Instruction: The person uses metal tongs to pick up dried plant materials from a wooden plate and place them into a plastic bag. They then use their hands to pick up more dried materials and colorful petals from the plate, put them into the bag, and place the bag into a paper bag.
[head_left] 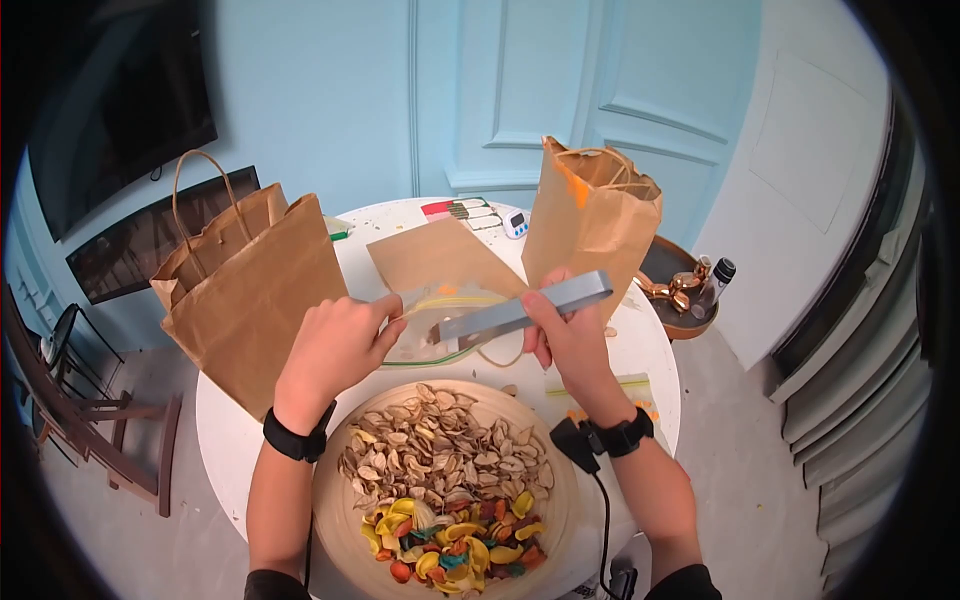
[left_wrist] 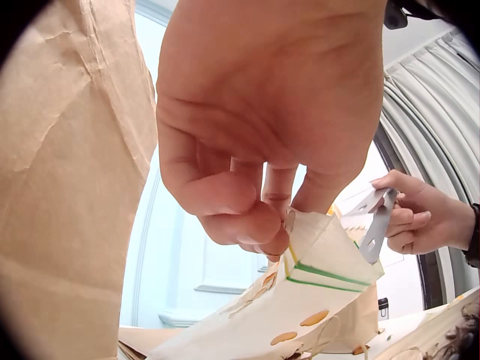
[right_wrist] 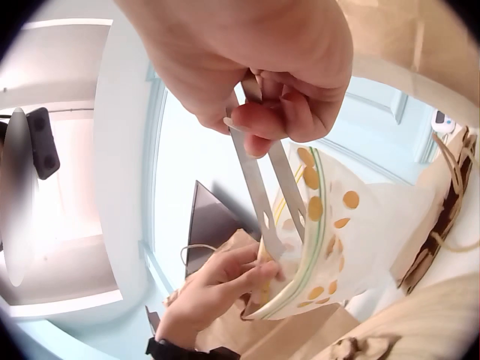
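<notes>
My left hand (head_left: 340, 345) pinches the rim of a clear zip bag (right_wrist: 352, 225) with yellow and green seal strips and orange dots, holding its mouth apart. Metal tongs (head_left: 500, 318) are gripped in my right hand (head_left: 572, 335), between thumb and fingers. In the right wrist view the tips of the tongs reach into the bag's mouth, close to the left fingers. Below both hands stands a wide wooden bowl (head_left: 335, 540). Brown dried husks (head_left: 430, 445) fill its far side, and yellow, orange and teal dried pieces (head_left: 460, 550) lie at its near side.
Brown paper carrier bags stand left (head_left: 260, 290) and right (head_left: 590, 240) on the round white table (head_left: 225, 430). Between them lie a flat brown paper sheet (head_left: 430, 255) and a small timer (head_left: 515, 223). A side table at right holds a bottle (head_left: 712, 288).
</notes>
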